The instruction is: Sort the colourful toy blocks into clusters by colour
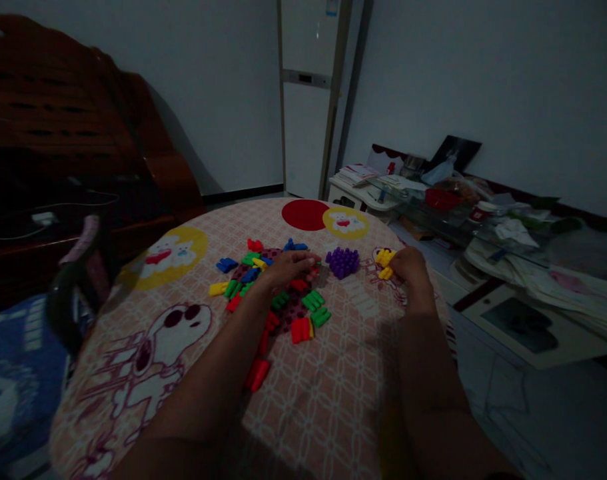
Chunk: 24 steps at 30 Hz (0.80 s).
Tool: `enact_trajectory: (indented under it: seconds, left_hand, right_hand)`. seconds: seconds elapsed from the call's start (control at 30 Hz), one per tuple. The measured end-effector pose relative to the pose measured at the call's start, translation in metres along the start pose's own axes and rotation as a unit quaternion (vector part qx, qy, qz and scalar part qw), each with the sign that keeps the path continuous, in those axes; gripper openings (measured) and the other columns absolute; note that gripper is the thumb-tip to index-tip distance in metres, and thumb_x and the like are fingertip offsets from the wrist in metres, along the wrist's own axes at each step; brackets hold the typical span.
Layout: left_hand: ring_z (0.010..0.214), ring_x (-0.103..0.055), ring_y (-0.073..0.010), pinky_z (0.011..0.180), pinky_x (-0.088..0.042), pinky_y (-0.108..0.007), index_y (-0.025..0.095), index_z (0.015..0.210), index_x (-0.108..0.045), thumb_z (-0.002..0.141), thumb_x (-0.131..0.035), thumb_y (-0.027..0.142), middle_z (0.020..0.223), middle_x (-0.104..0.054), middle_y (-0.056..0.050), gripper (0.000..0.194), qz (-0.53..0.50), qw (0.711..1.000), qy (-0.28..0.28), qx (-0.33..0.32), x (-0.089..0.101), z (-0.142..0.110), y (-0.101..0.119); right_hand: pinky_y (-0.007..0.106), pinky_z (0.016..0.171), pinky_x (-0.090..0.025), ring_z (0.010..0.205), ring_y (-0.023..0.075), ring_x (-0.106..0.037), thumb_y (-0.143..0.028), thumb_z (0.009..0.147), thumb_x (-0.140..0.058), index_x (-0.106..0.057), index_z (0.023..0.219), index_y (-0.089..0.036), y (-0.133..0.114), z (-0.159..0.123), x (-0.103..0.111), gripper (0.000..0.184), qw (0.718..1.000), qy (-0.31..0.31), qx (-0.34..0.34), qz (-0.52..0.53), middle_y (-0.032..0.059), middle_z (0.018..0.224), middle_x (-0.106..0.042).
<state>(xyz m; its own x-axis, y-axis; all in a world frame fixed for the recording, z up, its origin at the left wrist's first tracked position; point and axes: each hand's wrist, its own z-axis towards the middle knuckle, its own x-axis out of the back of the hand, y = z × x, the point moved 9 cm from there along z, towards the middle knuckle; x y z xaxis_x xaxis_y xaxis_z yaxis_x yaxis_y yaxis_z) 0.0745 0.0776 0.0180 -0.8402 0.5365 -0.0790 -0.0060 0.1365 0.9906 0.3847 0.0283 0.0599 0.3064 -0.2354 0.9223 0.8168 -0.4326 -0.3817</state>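
Pinched a cluster of yellow plastic blocks [384,259] between the fingers of the right hand [407,265], near the right edge of the round table; could not tell whether lifted or resting on the patterned tablecloth [308,390]. Stretched the left hand [294,265] palm down over the scattered pile of plastic building blocks [280,300], loosely spread and pointing right; saw a bit of red and green at the fingertips but could not tell whether gripped.

Saw a tight purple block cluster [342,263] between both hands, apart from each. Found mixed red, green, blue and yellow pieces in the pile, under and around the left hand. Noted two green blocks [313,300] just right of the pile, a red block [301,329] beside a yellow strip nearer the body, and another red block [257,375] close by the left forearm. Spotted a blue block [226,265] and a yellow block [218,289] along the left side.

Glimpsed beyond the table a tall white appliance [308,127] with a small display panel, a carved wooden bench [58,100] on the left, and a glass-topped stand [408,202] loaded with papers on the right.
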Motion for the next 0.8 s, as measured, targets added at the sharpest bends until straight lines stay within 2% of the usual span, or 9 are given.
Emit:
enact_trajectory:
  seconds: [0.1,0.2,0.33,0.43,0.53,0.8]
  left_hand:
    - [0.064,-0.063,-0.0112,0.069,-0.055,-0.027,0.013,0.099,-0.072,0.078,-0.076,0.033,0.08,-0.07,-0.005,0.029,0.002,1.0,-0.005,-0.003,-0.001,0.0,0.0]
    - [0.063,-0.063,-0.0113,0.067,-0.054,-0.027,0.013,0.099,-0.072,0.077,-0.077,0.037,0.079,-0.07,-0.005,0.033,0.005,1.0,-0.002,-0.007,0.001,0.0,0.0]
    - [0.063,-0.062,-0.0115,0.067,-0.055,-0.027,0.013,0.1,-0.072,0.078,-0.076,0.037,0.08,-0.07,-0.005,0.033,0.013,1.0,0.003,-0.006,0.003,0.0,0.0]
    - [0.064,-0.063,-0.0118,0.067,-0.055,-0.027,0.014,0.099,-0.072,0.078,-0.075,0.035,0.08,-0.07,-0.005,0.03,0.013,1.0,0.004,-0.005,0.004,0.0,0.001]
    - [0.063,-0.063,-0.0118,0.067,-0.056,-0.027,0.014,0.099,-0.072,0.079,-0.074,0.033,0.081,-0.071,-0.005,0.028,0.008,1.0,0.003,-0.004,0.004,0.001,0.0]
    - [0.063,-0.063,-0.0125,0.066,-0.057,-0.028,0.015,0.099,-0.073,0.077,-0.075,0.035,0.083,-0.073,-0.006,0.03,0.024,1.0,0.005,-0.003,0.004,0.0,0.0]
  right_hand:
    - [0.028,0.058,-0.052,0.055,0.0225,-0.068,-0.008,0.078,-0.056,-0.07,0.064,-0.012,0.014,-0.002,-0.017,0.02,0.994,-0.075,-0.069,0.027,0.0108,0.051,-0.064]
    - [0.028,0.05,-0.052,0.044,0.0189,-0.063,-0.008,0.079,-0.054,-0.069,0.066,-0.013,0.018,-0.007,-0.026,0.02,0.981,-0.11,-0.091,0.131,0.007,0.048,-0.063]
    - [0.022,0.045,-0.051,0.039,0.0141,-0.058,-0.001,0.071,-0.057,-0.07,0.074,-0.012,0.024,-0.01,-0.028,0.017,0.962,-0.116,-0.08,0.232,0.0009,0.043,-0.06]
    - [0.019,0.044,-0.05,0.038,0.0115,-0.057,0.003,0.066,-0.06,-0.07,0.077,-0.01,0.027,-0.011,-0.029,0.019,0.956,-0.121,-0.061,0.259,-0.0003,0.045,-0.061]
    - [0.02,0.044,-0.05,0.038,0.0123,-0.057,0.004,0.065,-0.056,-0.069,0.077,-0.01,0.027,-0.01,-0.026,0.022,0.957,-0.097,-0.049,0.27,-0.0002,0.045,-0.061]
    - [0.019,0.044,-0.046,0.038,0.0135,-0.057,0.002,0.063,-0.056,-0.072,0.082,-0.009,0.019,-0.005,-0.007,0.027,0.966,0.034,-0.025,0.254,-0.0026,0.041,-0.056]
